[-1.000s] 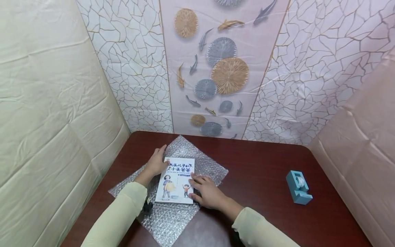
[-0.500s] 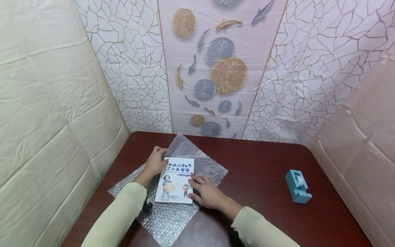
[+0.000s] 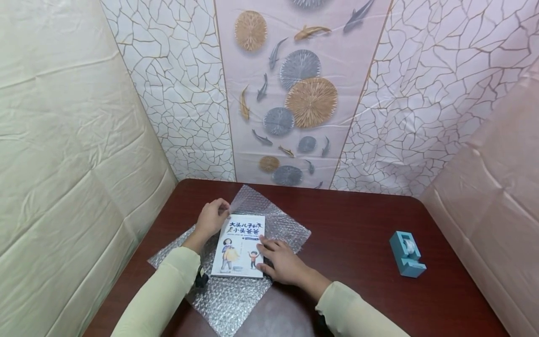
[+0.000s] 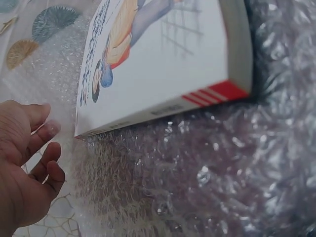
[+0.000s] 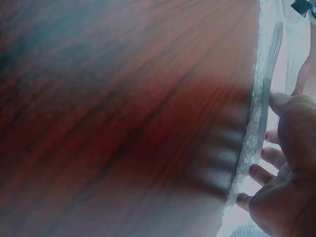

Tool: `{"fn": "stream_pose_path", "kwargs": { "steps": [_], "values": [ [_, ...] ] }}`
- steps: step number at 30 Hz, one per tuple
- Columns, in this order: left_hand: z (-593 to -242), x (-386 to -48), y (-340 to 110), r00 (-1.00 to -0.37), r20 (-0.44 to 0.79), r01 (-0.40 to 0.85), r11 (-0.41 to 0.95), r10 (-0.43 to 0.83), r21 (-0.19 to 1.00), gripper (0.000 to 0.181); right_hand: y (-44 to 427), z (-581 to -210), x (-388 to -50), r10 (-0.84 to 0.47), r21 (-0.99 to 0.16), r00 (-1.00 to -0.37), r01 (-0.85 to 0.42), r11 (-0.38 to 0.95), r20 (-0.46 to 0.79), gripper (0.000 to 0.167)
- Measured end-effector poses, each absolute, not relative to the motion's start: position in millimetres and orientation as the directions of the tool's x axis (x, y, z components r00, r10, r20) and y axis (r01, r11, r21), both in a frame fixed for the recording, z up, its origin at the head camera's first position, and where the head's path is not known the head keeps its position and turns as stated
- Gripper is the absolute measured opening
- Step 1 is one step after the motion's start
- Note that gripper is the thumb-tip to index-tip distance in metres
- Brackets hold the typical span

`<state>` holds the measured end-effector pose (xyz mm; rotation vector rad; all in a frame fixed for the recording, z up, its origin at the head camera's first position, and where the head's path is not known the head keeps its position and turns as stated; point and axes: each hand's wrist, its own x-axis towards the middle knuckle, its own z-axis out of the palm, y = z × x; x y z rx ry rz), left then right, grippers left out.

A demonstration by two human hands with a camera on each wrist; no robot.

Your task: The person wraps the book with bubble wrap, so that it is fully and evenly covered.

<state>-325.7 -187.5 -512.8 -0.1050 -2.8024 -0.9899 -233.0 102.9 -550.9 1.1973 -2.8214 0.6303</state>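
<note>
Bubble wrap [image 3: 236,298]: your left hand [image 3: 211,218] pinches it, apparently for folding; next, your outspread right hand [image 3: 284,263] should steady the book [image 3: 240,245].

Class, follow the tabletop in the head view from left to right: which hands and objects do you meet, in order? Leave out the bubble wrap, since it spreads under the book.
The left hand → the book → the right hand → the blue tape dispenser.

Bare hands [image 3: 212,218] emerge from pale yellow sleeves [image 3: 157,295]; a small black device [image 3: 201,279] sits at the left cuff [image 3: 188,261], toward five o'clock.
</note>
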Motion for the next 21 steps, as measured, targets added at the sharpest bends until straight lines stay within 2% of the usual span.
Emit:
{"fn": "stream_pose_path", "kwargs": {
  "steps": [5,12,17,21],
  "values": [
    [-514,-327,-187,-0.978,0.198,0.170,0.797,0.064,0.580,0.022,103,-547,-231,-0.693,-0.343,-0.703,-0.699,0.628,0.163,0.069],
    [-512,-325,-183,-0.971,0.232,0.188,0.790,0.060,0.583,0.019,103,-552,-231,-0.707,-0.296,-0.680,-0.728,0.618,0.194,0.067],
    [-511,-323,-182,-0.974,0.218,0.187,0.779,0.066,0.599,0.027,100,-545,-230,-0.693,-0.311,-0.701,-0.705,0.638,0.167,0.066],
    [-511,-322,-180,-0.973,0.216,0.203,0.767,0.087,0.608,0.034,104,-575,-245,-0.686,-0.302,-0.695,-0.716,0.630,0.215,0.070]
  ]
}}
